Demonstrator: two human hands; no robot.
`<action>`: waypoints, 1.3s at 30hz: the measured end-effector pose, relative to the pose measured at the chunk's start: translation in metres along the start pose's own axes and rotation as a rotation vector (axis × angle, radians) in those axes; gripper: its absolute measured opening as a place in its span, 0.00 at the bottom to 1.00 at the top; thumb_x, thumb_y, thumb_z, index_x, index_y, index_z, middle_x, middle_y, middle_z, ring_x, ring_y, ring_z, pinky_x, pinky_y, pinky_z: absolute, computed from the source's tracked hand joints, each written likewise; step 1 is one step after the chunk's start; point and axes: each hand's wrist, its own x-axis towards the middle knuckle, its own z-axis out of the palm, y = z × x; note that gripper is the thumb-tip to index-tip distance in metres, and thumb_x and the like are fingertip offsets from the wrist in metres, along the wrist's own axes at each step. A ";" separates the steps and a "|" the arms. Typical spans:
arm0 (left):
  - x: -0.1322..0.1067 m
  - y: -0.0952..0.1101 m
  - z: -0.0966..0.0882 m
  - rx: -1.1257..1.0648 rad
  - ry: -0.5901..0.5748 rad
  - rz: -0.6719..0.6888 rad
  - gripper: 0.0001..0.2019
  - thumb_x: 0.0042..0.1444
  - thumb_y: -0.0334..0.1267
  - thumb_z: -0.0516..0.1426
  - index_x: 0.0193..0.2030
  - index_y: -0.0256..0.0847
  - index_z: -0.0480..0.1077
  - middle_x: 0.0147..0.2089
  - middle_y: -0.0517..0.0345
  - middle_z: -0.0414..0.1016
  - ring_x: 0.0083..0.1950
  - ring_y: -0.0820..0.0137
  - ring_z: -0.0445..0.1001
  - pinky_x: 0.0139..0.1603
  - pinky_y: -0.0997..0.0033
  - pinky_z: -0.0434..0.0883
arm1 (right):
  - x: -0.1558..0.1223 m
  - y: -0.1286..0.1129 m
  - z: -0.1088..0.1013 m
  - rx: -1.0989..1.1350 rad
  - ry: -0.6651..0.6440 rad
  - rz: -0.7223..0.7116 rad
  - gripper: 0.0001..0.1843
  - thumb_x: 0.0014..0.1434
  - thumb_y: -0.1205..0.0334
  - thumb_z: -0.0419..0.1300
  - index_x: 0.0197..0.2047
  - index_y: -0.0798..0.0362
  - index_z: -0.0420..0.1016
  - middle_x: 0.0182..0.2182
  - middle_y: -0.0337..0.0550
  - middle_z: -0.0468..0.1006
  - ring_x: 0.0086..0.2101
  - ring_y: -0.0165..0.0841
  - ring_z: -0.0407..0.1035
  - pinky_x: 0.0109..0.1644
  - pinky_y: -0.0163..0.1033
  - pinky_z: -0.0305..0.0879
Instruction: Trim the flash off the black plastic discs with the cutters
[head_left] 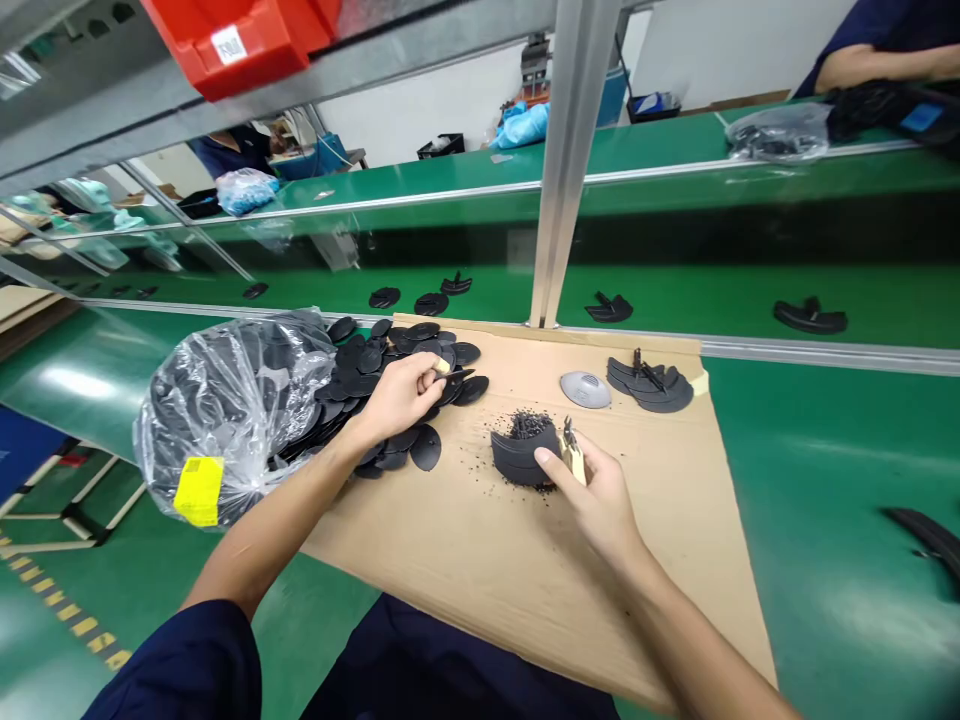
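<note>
My left hand (403, 393) is closed in a pinch on a flat black plastic piece (454, 377) at the edge of a heap of black oval pieces (390, 365). My right hand (596, 487) is closed on small pliers (571, 447) with pale handles, its thumb resting against a stack of black half-round pieces (519, 455). Fine black trimmings (529, 424) lie just behind that stack. All of this sits on a cardboard sheet (480, 550).
A clear plastic bag (225, 410) with a yellow label spills black pieces at the left. A grey dome-shaped part (585, 389) and another stack of trimmed pieces (651, 384) lie further back. Black pieces ride the green conveyor (750, 300). An aluminium post (562, 170) stands behind.
</note>
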 end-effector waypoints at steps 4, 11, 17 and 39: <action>-0.025 0.046 0.011 -0.107 0.319 0.397 0.05 0.63 0.29 0.55 0.35 0.41 0.67 0.26 0.64 0.64 0.28 0.73 0.64 0.32 0.71 0.62 | -0.002 0.002 0.002 0.086 -0.033 0.089 0.21 0.56 0.41 0.68 0.33 0.52 0.72 0.28 0.37 0.69 0.31 0.33 0.63 0.37 0.38 0.65; -0.040 0.078 0.032 -0.155 0.273 0.490 0.05 0.67 0.39 0.58 0.43 0.40 0.70 0.47 0.47 0.76 0.48 0.62 0.74 0.46 0.61 0.70 | -0.007 0.002 0.006 0.107 -0.052 0.130 0.22 0.57 0.40 0.67 0.33 0.51 0.71 0.29 0.38 0.70 0.32 0.33 0.62 0.37 0.38 0.64; -0.038 0.071 0.039 -0.540 0.202 0.241 0.13 0.66 0.40 0.59 0.55 0.40 0.69 0.56 0.45 0.73 0.56 0.61 0.74 0.56 0.59 0.74 | -0.008 0.002 0.006 0.026 -0.053 0.116 0.23 0.59 0.41 0.66 0.30 0.51 0.66 0.28 0.36 0.65 0.31 0.31 0.58 0.36 0.37 0.61; -0.050 0.078 0.055 -0.546 0.156 0.278 0.19 0.72 0.40 0.49 0.66 0.40 0.66 0.51 0.46 0.74 0.52 0.63 0.76 0.52 0.65 0.77 | -0.012 -0.002 0.009 -0.014 -0.151 0.134 0.26 0.59 0.38 0.64 0.27 0.50 0.60 0.24 0.32 0.54 0.26 0.27 0.48 0.29 0.35 0.53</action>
